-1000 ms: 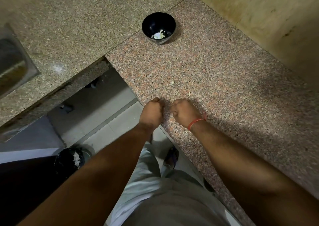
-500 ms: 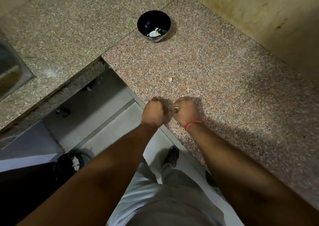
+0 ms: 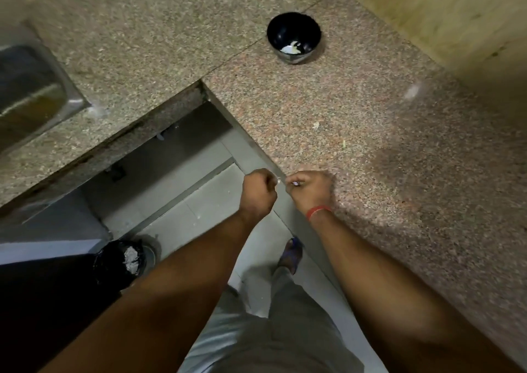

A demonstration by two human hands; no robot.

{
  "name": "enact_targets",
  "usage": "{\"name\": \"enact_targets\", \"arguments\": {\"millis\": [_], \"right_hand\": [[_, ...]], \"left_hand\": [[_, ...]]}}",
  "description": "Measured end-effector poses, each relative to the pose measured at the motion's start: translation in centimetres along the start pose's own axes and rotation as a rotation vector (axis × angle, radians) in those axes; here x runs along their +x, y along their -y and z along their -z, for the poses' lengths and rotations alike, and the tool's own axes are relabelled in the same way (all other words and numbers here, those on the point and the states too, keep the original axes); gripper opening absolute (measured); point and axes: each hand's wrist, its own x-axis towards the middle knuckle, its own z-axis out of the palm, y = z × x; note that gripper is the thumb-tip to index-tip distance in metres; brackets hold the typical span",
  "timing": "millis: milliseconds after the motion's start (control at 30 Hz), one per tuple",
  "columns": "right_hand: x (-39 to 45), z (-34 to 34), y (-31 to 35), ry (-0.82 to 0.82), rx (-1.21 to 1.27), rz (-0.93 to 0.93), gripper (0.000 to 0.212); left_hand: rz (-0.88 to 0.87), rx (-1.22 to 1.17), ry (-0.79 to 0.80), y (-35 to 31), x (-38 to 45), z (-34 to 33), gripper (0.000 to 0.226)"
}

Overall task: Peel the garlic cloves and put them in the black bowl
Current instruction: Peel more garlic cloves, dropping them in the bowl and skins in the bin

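Note:
The black bowl (image 3: 293, 37) stands far back on the granite counter (image 3: 356, 122), with a few white peeled cloves (image 3: 291, 48) at its bottom. Over the counter's near edge, my left hand (image 3: 258, 191) and my right hand (image 3: 309, 189) are both curled, close together. A small pale garlic clove (image 3: 295, 183) shows between my right fingers, and a thin strip of skin (image 3: 278, 181) stretches from it to my left fingertips. Most of the clove is hidden by my fingers. A red band circles my right wrist.
Small bits of garlic skin (image 3: 315, 125) lie on the counter between my hands and the bowl. A steel sink (image 3: 31, 93) is set in the counter at the left. A black-lined waste bin (image 3: 125, 260) stands on the floor below. A yellowish wall (image 3: 445, 13) bounds the counter at the back right.
My hands have drawn slightly apart and shifted back over the counter's edge, and a strip of skin now shows between them. The camera has swung left.

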Motion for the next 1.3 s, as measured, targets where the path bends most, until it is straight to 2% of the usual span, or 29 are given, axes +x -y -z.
{"name": "enact_targets", "arguments": {"millis": [100, 200, 333, 433, 700, 833, 1000, 1167, 1300], "right_hand": [[-1.7, -2.2, 1.1, 0.025, 0.237, -0.157, 0.018], [-3.9, -6.2, 3.9, 0.074, 0.390, -0.229, 0.019], [-6.6, -12.8, 8.3, 0.194, 0.560, -0.250, 0.019], [-8.2, -17.8, 11.3, 0.324, 0.575, -0.243, 0.019], [-11.4, -32.9, 15.8, 0.762, 0.437, -0.215, 0.020], [-12.3, -42.1, 15.6, 0.936, 0.357, -0.217, 0.020], [-13.0, -54.6, 12.5, 1.082, 0.216, -0.199, 0.019], [-13.3, -67.4, 6.8, 1.202, 0.044, -0.143, 0.029], [-13.3, -77.0, 1.7, 1.152, -0.115, -0.045, 0.030]], "left_hand": [[0.193, -0.396, -0.056, 2.0, -1.5, 1.9, 0.018], [0.324, -0.673, -0.092, 5.4, -3.4, 5.2, 0.022], [0.435, -0.804, -0.187, 12.1, -5.8, 10.2, 0.013], [0.513, -0.858, -0.296, 16.6, -7.8, 13.9, 0.013], [0.688, -1.057, -0.609, 29.6, -13.4, 19.1, 0.018], [0.813, -1.107, -0.762, 37.2, -15.4, 19.3, 0.011], [0.950, -1.159, -0.926, 48.6, -16.7, 16.6, 0.018], [1.076, -1.220, -1.012, 60.2, -16.9, 11.3, 0.025], [1.095, -1.285, -1.063, 68.7, -15.8, 7.0, 0.028]]}}
